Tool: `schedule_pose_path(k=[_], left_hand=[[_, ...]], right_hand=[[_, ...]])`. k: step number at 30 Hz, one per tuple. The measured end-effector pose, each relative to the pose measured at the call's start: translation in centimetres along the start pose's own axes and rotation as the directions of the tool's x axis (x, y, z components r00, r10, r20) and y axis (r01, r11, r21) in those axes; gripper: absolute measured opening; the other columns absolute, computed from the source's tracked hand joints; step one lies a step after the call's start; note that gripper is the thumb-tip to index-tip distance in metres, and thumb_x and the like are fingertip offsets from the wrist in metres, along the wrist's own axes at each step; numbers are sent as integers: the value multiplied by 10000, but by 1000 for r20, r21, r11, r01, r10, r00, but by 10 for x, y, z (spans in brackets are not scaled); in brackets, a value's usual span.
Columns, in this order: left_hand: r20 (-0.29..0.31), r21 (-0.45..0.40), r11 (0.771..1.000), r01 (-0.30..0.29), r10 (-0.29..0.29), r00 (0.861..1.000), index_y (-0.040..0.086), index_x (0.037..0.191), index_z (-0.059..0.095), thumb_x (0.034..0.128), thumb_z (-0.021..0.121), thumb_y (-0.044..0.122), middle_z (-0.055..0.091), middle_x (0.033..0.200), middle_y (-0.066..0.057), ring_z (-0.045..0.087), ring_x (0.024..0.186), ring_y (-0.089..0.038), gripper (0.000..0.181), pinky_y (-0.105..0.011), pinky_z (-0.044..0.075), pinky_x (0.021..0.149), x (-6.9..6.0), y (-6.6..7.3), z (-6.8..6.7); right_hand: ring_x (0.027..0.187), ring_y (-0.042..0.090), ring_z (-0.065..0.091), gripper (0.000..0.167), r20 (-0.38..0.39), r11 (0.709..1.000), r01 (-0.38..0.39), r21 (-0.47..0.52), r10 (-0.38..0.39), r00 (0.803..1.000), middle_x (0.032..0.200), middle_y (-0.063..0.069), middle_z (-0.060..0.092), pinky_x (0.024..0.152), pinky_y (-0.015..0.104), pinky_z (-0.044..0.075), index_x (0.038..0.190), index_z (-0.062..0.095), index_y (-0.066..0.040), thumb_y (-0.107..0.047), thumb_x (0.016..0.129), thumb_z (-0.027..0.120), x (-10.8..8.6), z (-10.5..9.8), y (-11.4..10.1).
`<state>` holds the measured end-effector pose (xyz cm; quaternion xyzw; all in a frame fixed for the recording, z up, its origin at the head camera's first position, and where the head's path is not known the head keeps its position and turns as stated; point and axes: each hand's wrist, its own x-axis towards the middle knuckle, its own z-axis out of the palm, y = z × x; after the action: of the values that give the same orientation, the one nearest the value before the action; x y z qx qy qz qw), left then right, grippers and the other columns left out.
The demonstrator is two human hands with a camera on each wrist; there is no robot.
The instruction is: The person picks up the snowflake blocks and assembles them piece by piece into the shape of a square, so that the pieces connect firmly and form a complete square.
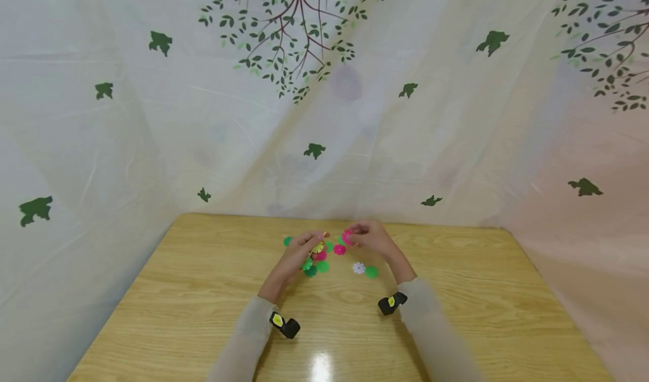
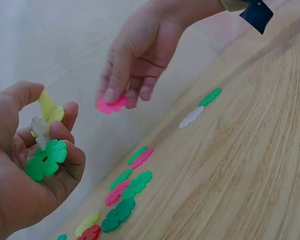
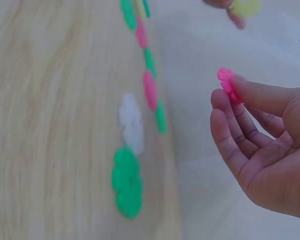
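Note:
My left hand holds several flower-shaped plastic discs at its fingers. In the left wrist view these are a yellow disc, a white disc and a green disc, overlapping one another; whether they interlock I cannot tell. Across from it, my right hand pinches a bright pink flower disc between thumb and fingertips. Both hands are raised over the far part of the table, a short gap apart. Parts of the discs lie hidden behind the left fingers.
Loose flower discs lie on the wooden table: a pink disc, a dark green disc, a red disc and several others. Nearer the right forearm, a white disc touches a green disc. A printed curtain hangs behind the table.

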<state>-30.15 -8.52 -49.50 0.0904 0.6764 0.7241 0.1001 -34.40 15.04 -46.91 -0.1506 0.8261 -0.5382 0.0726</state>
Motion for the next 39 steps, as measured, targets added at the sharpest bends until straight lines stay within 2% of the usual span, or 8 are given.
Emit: schedule_pose_path(k=[4, 7, 11, 19, 23, 28, 35, 39], left_hand=[[9, -2, 1000, 6, -5, 1000, 68, 1129, 676, 1063, 547, 292, 615, 1416, -113, 530, 866, -150, 267, -206, 465, 699, 2, 1, 0], [7, 35, 999, 4, -4, 1000, -4, 1252, 644, 1061, 552, 316, 659, 1202, -59, 519, 802, -114, 384, -212, 468, 692, 3, 2, -1], [12, 83, 996, -12, 11, 1000, -47, 1318, 603, 1064, 544, 346, 567, 994, 37, 509, 779, -96, 472, -212, 469, 697, 4, 3, -1], [28, 81, 996, -38, 36, 999, -17, 1297, 637, 1058, 569, 297, 591, 988, 37, 516, 777, -93, 400, -205, 465, 693, 4, 1, 2], [27, 103, 994, -30, 27, 999, 3, 1325, 634, 1056, 574, 289, 671, 1167, -121, 558, 838, -132, 397, -210, 485, 709, 2, -2, 1], [39, 104, 993, -46, 42, 998, 10, 1351, 618, 1059, 567, 290, 618, 1293, -257, 575, 899, -172, 407, -208, 497, 722, 1, -2, 1], [-1, 74, 995, -68, 68, 998, -47, 1311, 621, 1055, 577, 232, 669, 1166, -124, 568, 829, -76, 381, -192, 486, 675, 1, 0, 4], [-26, 57, 994, -94, 95, 995, -71, 1281, 635, 1053, 579, 205, 682, 1066, -36, 562, 770, -52, 362, -183, 477, 642, 1, -3, 7]], right_hand=[[798, 149, 700, 262, -30, 991, 76, 113, -73, 997, 994, 220, 728, 792, 510, 607, 1138, 693, 109, -54, 935, 725, 0, 7, -12], [795, 156, 708, 270, -59, 978, 116, 171, -107, 992, 976, 193, 741, 766, 437, 620, 1133, 689, 114, -62, 933, 732, 0, 13, -19], [798, 191, 720, 271, -90, 965, 151, 214, -135, 987, 962, 186, 741, 714, 319, 614, 1140, 685, 113, -73, 945, 722, 2, 21, -24], [772, 93, 690, 258, -135, 956, 159, 245, -129, 982, 999, 239, 724, 780, 418, 618, 1158, 697, 100, -64, 960, 700, -3, 33, -25], [781, 89, 683, 266, -139, 956, 163, 243, -131, 981, 1030, 244, 723, 777, 394, 617, 1170, 704, 92, -78, 965, 697, -5, 36, -24], [779, 111, 673, 245, -172, 957, 206, 205, -172, 970, 1023, 232, 728, 772, 428, 612, 1138, 729, 54, -109, 955, 719, -7, 39, -26], [789, 290, 691, 203, -242, 948, 240, 208, -188, 952, 973, 242, 721, 738, 422, 615, 1063, 743, 34, -123, 935, 746, -8, 45, -29], [772, 310, 694, 206, -279, 941, 252, 226, -185, 942, 987, 280, 724, 717, 385, 619, 1034, 751, 55, -119, 923, 759, -9, 47, -27]])
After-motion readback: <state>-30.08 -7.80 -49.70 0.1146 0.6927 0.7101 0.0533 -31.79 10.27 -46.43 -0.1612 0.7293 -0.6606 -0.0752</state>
